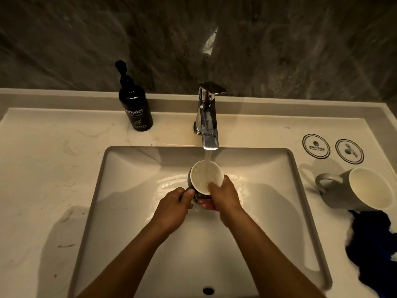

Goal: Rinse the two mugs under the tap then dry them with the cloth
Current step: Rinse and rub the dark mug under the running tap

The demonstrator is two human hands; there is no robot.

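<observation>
A grey mug with a white inside (pixel 203 174) is held over the sink under the running tap (pixel 208 117), and water pours into it. My left hand (pixel 174 208) grips its handle. My right hand (pixel 223 196) holds the near rim, with fingers inside the mug. A second grey mug (pixel 348 190) lies tilted on the counter at the right, its mouth toward me and its handle to the left. A dark blue cloth (pixel 373 244) lies bunched just below that mug at the right edge.
The rectangular white sink (pixel 129 190) fills the middle, with a drain hole (pixel 208 291) at its near wall. A black hand-wash pump bottle (pixel 135 104) stands at the back left. Two round coasters (pixel 333 148) lie at the back right. A dark stone wall rises behind.
</observation>
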